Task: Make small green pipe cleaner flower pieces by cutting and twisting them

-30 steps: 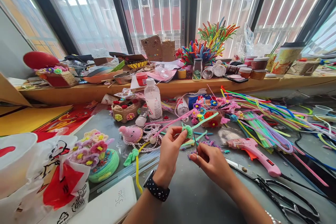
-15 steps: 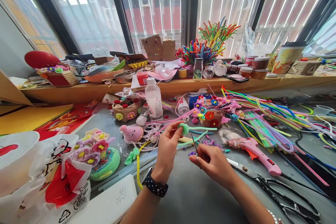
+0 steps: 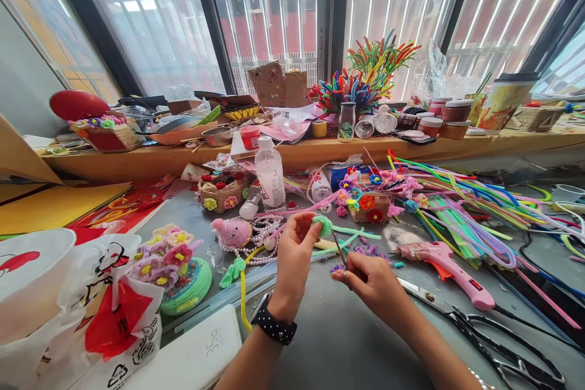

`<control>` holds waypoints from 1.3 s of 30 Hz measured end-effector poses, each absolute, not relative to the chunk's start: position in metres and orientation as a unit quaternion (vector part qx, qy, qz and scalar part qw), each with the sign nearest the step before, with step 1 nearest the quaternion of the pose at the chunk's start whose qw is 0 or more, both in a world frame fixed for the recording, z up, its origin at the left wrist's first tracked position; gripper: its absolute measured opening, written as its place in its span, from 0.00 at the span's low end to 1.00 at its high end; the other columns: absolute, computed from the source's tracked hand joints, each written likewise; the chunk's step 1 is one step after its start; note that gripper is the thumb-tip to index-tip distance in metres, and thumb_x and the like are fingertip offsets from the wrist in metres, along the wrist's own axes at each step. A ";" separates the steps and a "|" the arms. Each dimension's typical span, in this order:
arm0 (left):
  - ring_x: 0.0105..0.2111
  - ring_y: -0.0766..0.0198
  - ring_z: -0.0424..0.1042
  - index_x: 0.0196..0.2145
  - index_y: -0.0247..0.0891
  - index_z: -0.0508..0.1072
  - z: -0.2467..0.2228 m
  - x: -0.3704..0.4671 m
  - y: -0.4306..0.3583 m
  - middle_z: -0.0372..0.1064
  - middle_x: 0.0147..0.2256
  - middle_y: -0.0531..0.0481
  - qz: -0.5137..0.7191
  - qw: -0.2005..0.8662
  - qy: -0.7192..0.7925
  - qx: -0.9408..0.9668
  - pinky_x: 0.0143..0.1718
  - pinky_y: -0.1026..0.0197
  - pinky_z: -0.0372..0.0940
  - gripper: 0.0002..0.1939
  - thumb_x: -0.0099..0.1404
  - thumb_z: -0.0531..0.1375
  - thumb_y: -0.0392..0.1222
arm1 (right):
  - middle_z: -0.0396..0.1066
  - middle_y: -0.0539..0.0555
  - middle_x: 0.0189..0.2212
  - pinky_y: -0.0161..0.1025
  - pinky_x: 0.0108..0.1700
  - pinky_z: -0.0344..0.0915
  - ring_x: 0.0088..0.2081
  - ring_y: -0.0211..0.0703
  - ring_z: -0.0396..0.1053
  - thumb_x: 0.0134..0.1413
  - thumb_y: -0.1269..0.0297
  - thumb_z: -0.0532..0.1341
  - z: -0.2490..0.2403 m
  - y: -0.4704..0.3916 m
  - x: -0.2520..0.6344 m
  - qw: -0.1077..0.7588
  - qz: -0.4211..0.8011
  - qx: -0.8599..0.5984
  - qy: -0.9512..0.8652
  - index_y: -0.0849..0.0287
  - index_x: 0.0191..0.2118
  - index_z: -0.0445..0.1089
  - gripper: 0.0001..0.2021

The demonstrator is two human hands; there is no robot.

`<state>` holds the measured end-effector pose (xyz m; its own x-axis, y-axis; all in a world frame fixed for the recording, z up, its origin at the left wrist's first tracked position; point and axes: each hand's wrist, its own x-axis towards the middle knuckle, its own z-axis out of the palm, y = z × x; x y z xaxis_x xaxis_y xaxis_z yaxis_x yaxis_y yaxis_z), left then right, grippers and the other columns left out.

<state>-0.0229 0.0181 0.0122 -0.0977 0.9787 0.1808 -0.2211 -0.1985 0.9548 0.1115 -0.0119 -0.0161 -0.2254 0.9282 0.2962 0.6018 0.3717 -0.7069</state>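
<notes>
My left hand (image 3: 295,256) pinches a small mint-green fuzzy piece (image 3: 325,225), which looks made of pipe cleaner, between thumb and fingers. Closed around the handles of small scissors (image 3: 339,248), my right hand (image 3: 370,280) holds their blades up against the green piece. Mint-green pipe cleaners (image 3: 354,233) lie just behind it. Purple fuzzy clippings (image 3: 364,250) are scattered on the table beyond my right hand. Another mint-green piece (image 3: 233,272) rests left of my left wrist, near a yellow pipe cleaner (image 3: 244,298).
Right of my hands lie a pink glue gun (image 3: 450,265) and large black-handled scissors (image 3: 484,329). A clear bottle (image 3: 269,177) stands behind my left hand. Pipe cleaners (image 3: 461,201) spread at right. A white box (image 3: 201,347) and a crocheted flower pot (image 3: 187,286) sit at left.
The view has shifted slightly, so everything sits a little further right. Both hands keep nearly the same pose, with the scissors still at the green piece.
</notes>
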 end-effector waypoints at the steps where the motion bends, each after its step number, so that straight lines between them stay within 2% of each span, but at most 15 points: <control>1: 0.31 0.69 0.65 0.33 0.37 0.67 0.012 -0.023 0.018 0.66 0.30 0.53 0.619 0.485 0.409 0.462 0.33 0.67 0.60 0.09 0.52 0.59 0.40 | 0.51 0.44 0.12 0.31 0.20 0.47 0.17 0.31 0.49 0.49 0.53 0.53 -0.016 -0.012 0.112 0.359 0.229 -0.512 -0.746 0.58 0.16 0.49 0.19; 8: 0.28 0.71 0.64 0.30 0.36 0.68 0.017 -0.021 0.014 0.66 0.27 0.54 0.612 0.499 0.419 0.449 0.30 0.69 0.59 0.08 0.51 0.60 0.41 | 0.51 0.44 0.14 0.31 0.21 0.47 0.18 0.32 0.50 0.48 0.49 0.52 -0.012 -0.015 0.112 0.349 0.233 -0.527 -0.739 0.58 0.18 0.49 0.20; 19: 0.26 0.70 0.65 0.29 0.35 0.68 0.018 -0.015 0.013 0.66 0.25 0.54 0.590 0.529 0.421 0.441 0.26 0.69 0.62 0.10 0.47 0.62 0.41 | 0.54 0.45 0.13 0.32 0.21 0.47 0.17 0.33 0.53 0.48 0.50 0.52 -0.017 -0.013 0.112 0.366 0.216 -0.528 -0.735 0.58 0.17 0.51 0.19; 24: 0.25 0.70 0.66 0.30 0.35 0.67 0.018 -0.015 0.012 0.66 0.26 0.53 0.586 0.538 0.419 0.439 0.26 0.67 0.64 0.11 0.49 0.61 0.41 | 0.54 0.44 0.12 0.31 0.21 0.48 0.17 0.33 0.52 0.50 0.53 0.52 -0.016 -0.013 0.112 0.384 0.216 -0.529 -0.725 0.57 0.17 0.51 0.18; 31: 0.27 0.69 0.68 0.31 0.35 0.65 0.017 -0.018 0.014 0.65 0.28 0.53 0.598 0.545 0.397 0.433 0.32 0.63 0.66 0.10 0.51 0.60 0.40 | 0.52 0.44 0.14 0.31 0.20 0.46 0.18 0.32 0.51 0.47 0.49 0.53 -0.013 -0.015 0.112 0.363 0.225 -0.523 -0.737 0.58 0.18 0.50 0.20; 39: 0.24 0.70 0.67 0.32 0.36 0.65 0.019 -0.016 0.011 0.65 0.28 0.53 0.583 0.564 0.389 0.437 0.28 0.65 0.64 0.11 0.50 0.60 0.41 | 0.54 0.45 0.15 0.31 0.21 0.49 0.18 0.33 0.53 0.47 0.49 0.53 -0.011 -0.017 0.110 0.356 0.229 -0.524 -0.739 0.58 0.18 0.52 0.19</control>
<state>-0.0158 0.0105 0.0186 0.0177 0.9974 0.0700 -0.3178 -0.0608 0.9462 0.1102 -0.0169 -0.0108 -0.1967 0.9377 0.2863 0.6123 0.3456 -0.7111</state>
